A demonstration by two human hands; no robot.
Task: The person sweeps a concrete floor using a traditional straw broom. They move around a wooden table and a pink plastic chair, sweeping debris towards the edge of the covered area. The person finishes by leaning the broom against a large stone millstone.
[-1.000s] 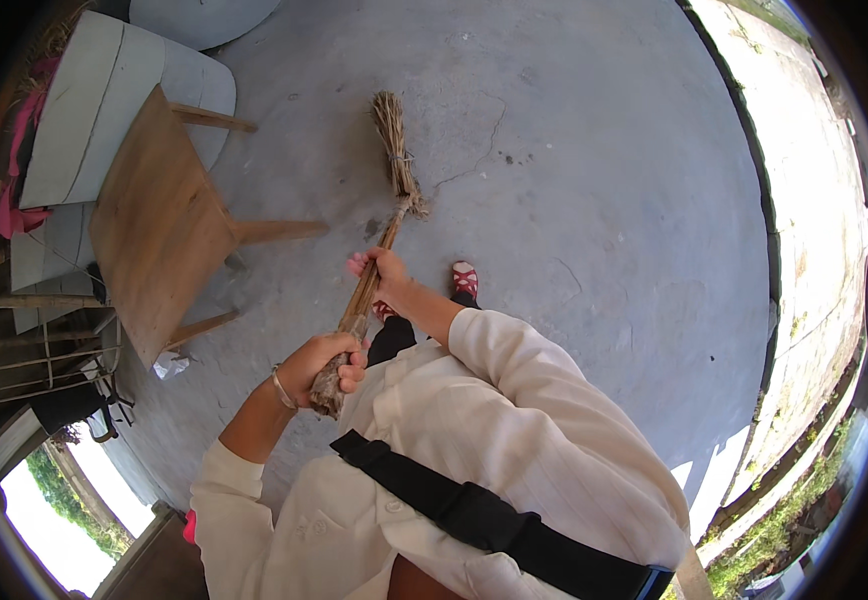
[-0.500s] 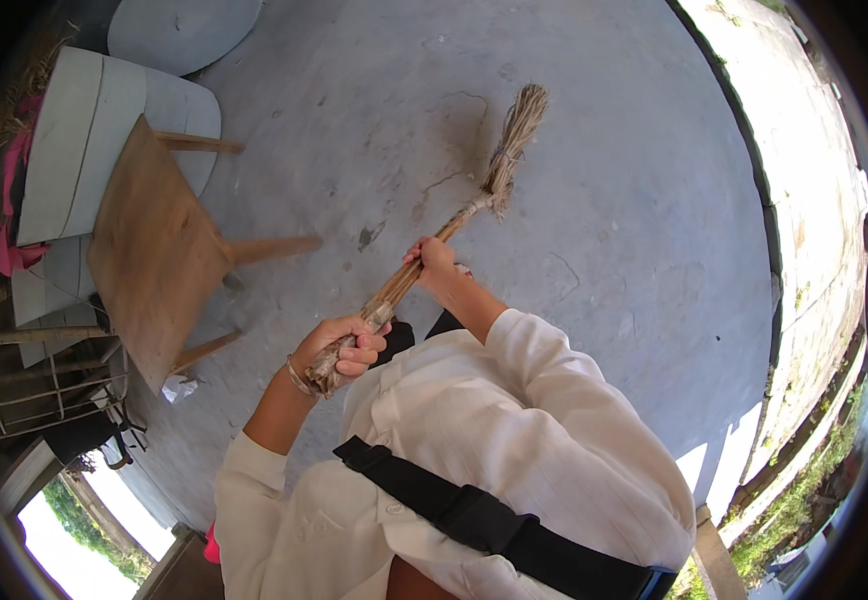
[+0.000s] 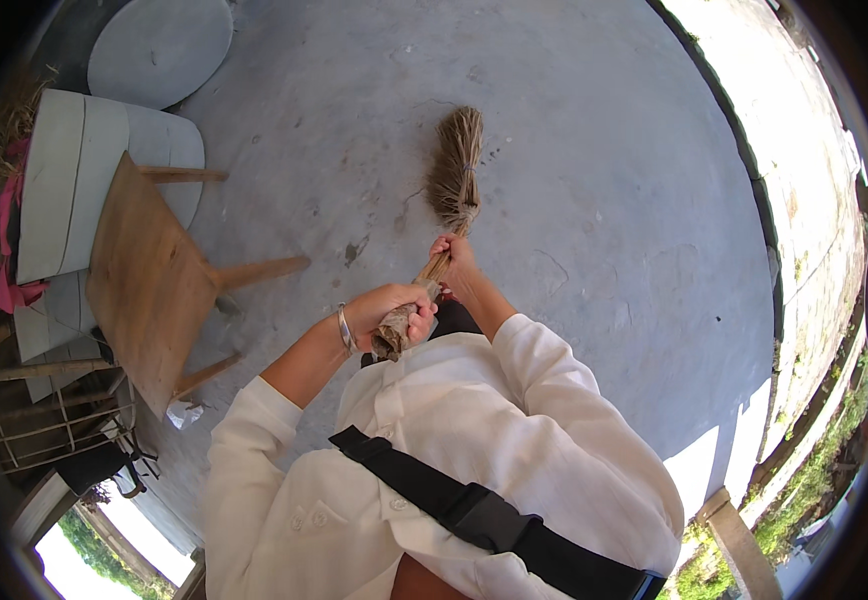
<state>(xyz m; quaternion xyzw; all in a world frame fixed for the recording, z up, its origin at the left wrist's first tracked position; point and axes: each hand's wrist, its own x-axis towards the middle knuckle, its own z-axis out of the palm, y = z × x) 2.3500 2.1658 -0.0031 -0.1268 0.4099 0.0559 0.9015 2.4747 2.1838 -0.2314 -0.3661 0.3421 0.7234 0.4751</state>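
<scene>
Both my hands grip a straw broom (image 3: pixel 457 165) with a thick handle of bound stalks. My left hand (image 3: pixel 394 308), with a silvery bangle at the wrist, is wrapped round the butt end of the handle close to my body. Farther along, just below the brush head, my right hand (image 3: pixel 454 262) holds the handle. The bristles fan out on the grey concrete floor (image 3: pixel 594 190) ahead of me, with a dark shadow along their left side. A few small dark specks lie right of the bristles.
A wooden stool or small table (image 3: pixel 149 285) lies on its side at the left, legs pointing inward. Behind it stand a pale panelled tub (image 3: pixel 104 180) and a round grey lid (image 3: pixel 161 52). A wire rack (image 3: pixel 49 415) sits lower left. The floor's edge meets bright ground on the right.
The broom head has swung left and a little nearer, turning its broad side up. My left hand has moved right and up, so the handle stands steeper. Both hands keep their hold.
</scene>
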